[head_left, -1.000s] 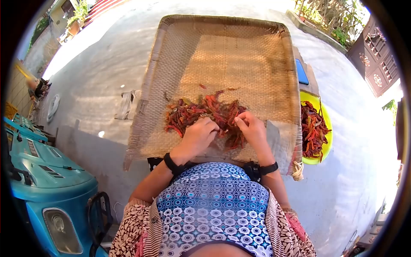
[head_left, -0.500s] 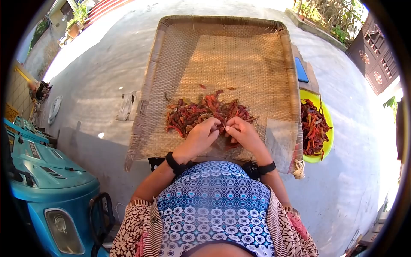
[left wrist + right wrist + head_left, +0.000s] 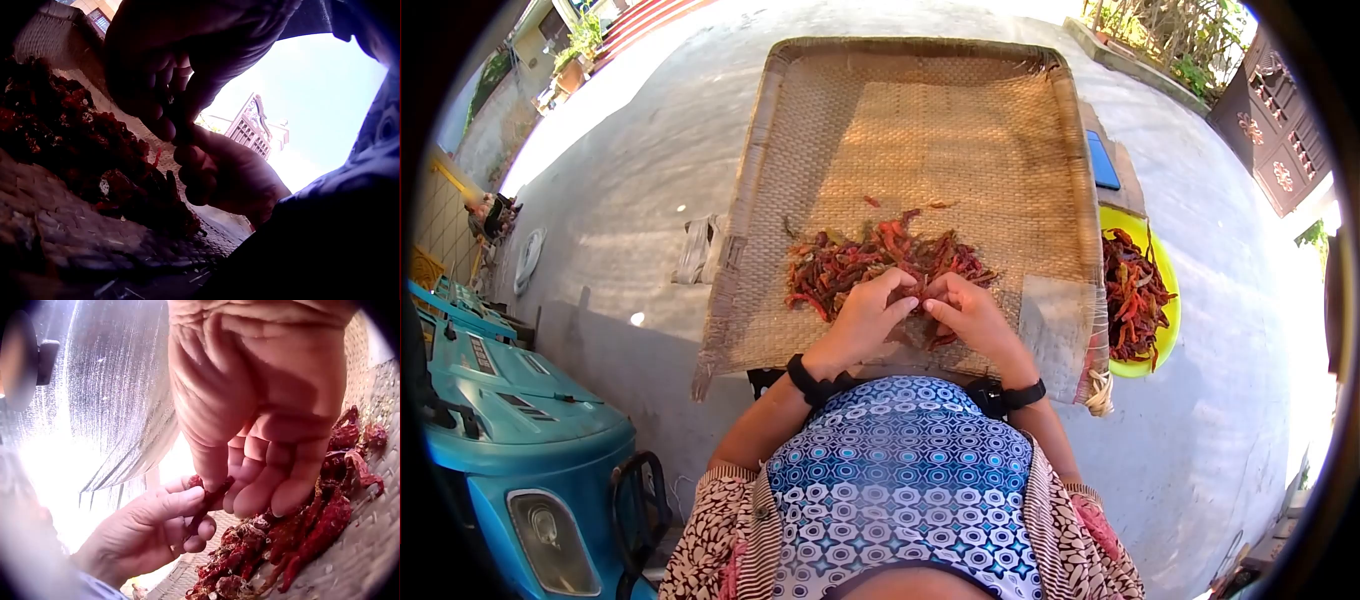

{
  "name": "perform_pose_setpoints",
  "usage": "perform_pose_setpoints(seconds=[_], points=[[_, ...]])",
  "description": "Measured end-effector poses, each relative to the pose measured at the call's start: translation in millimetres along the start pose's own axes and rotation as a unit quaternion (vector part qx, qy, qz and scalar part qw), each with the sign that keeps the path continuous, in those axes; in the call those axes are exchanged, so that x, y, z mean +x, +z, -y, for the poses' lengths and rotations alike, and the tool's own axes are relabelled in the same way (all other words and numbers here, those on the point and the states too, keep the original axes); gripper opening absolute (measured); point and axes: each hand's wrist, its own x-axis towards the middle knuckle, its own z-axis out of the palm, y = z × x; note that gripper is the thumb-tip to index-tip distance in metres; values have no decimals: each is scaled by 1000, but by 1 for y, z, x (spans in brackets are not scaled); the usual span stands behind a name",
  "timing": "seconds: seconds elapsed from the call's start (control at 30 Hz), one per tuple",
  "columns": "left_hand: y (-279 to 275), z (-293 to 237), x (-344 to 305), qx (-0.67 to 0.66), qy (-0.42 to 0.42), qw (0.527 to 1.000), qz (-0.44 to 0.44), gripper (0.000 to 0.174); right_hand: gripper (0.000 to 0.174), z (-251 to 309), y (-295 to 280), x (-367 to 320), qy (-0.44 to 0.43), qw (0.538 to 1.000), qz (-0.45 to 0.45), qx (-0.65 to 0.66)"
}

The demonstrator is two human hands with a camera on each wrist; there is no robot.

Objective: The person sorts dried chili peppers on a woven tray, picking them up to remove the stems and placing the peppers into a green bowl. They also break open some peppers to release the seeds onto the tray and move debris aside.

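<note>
A dried red chili pepper (image 3: 199, 519) is held between both hands, just above the near edge of a heap of dried chilies (image 3: 840, 268). My left hand (image 3: 865, 315) pinches it between thumb and fingers. From the other side, the thumb and fingertips of my right hand (image 3: 972, 315) pinch its upper end, close to the left thumb. In the left wrist view the two hands' fingertips meet in shadow, and the pepper there is mostly hidden. The heap lies on the near part of a large woven tray (image 3: 960, 130).
To the right of the tray stands a yellow basin (image 3: 1167, 330) with more dried chilies. A blue flat object (image 3: 1103, 162) lies on cardboard beyond it. A grey patch (image 3: 1050, 325) covers the tray's near right corner. On the left is a teal vehicle (image 3: 520, 430).
My right hand has come left from the heap's right side to meet the left hand, and the fingertips are now together. The left hand has hardly moved.
</note>
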Motion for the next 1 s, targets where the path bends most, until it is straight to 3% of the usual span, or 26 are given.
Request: perform_pose_setpoints(seconds=[0.1, 0.23, 0.4, 0.6, 0.67, 0.77, 0.83, 0.9, 1.0], points=[[2, 15, 3, 15, 93, 995, -20, 18, 16, 1, 0, 0, 15, 998, 7, 53], [-1, 11, 1, -47, -7, 999, 27, 15, 18, -9, 0, 4, -29, 998, 6, 50], [-10, 0, 0, -173, -168, 964, 114, 15, 26, -5, -4, -2, -28, 997, 33, 58], [-3, -4, -1, -181, -129, 973, 66, 20, 31, -2, -4, -3, 9, 998, 26, 64], [-5, 1, 0, -103, -72, 992, 17, 22, 30, -10, -9, -2, -30, 998, 11, 61], [-21, 10, 3, 18, 0, 997, -74, 23, 30, 1, -32, -12, 18, 988, -93, 118], [-33, 9, 5, 27, -56, 992, -112, 21, 30, -8, -53, -15, -16, 960, -218, 175], [-41, 25, 7, 112, -9, 986, -127, 21, 29, -11, -77, -23, -59, 907, -304, 287], [-44, 24, 5, 243, -7, 961, -132, 22, 22, -32, -122, -35, -138, 814, -347, 445]])
